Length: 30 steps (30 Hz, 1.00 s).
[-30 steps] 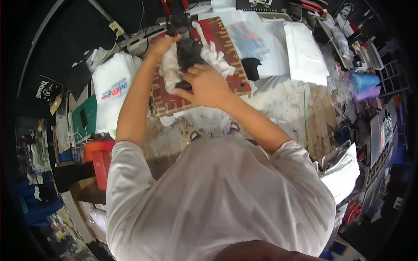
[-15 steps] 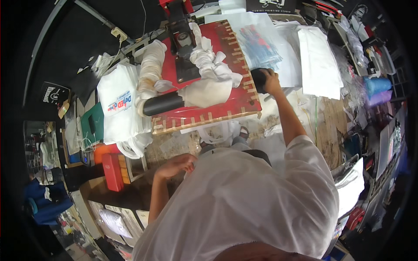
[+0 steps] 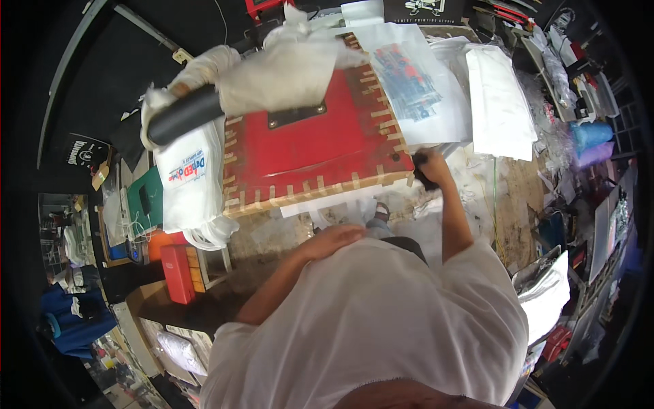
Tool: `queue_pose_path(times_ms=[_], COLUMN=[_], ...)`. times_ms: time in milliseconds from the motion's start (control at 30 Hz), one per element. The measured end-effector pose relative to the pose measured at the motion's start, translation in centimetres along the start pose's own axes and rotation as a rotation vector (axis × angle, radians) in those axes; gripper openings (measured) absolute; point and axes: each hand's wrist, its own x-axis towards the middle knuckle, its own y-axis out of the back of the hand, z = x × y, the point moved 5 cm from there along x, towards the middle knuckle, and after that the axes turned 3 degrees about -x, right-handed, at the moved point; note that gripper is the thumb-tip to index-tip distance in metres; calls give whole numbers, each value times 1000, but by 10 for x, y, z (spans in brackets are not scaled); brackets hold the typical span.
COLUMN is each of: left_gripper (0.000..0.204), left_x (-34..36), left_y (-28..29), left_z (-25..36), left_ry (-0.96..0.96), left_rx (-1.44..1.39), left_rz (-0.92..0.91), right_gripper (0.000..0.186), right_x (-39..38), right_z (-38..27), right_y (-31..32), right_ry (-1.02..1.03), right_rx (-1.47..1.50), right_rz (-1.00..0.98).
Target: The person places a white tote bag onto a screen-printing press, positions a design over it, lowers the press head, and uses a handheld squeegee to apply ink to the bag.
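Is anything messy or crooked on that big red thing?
Yes. The red plate sits tilted, with white cloth bunched loosely over its long black handle. The right hand grips a dark knob at its corner; the left hand rests against the shirt.

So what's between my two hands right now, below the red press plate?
In the head view, white paper sheets hang below the red plate, between left hand and right hand.
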Motion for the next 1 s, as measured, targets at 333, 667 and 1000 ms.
queue_pose_path(times_ms=[333,667,1000], left_gripper=[60,47,73], left_x=[89,19,-41], left_y=[5,62,88], left_z=[-23,-29,-49], left_ry=[-82,-154,-45], left_rx=[-579,-1124,745], left_rz=[48,108,529], right_gripper=[59,58,42], right_x=[-150,-68,3], right_z=[-122,-188,-304], right_y=[-39,-94,-215], right_ry=[-31,539,763], right_rx=[550,-64,-338], right_rz=[-1,264,410])
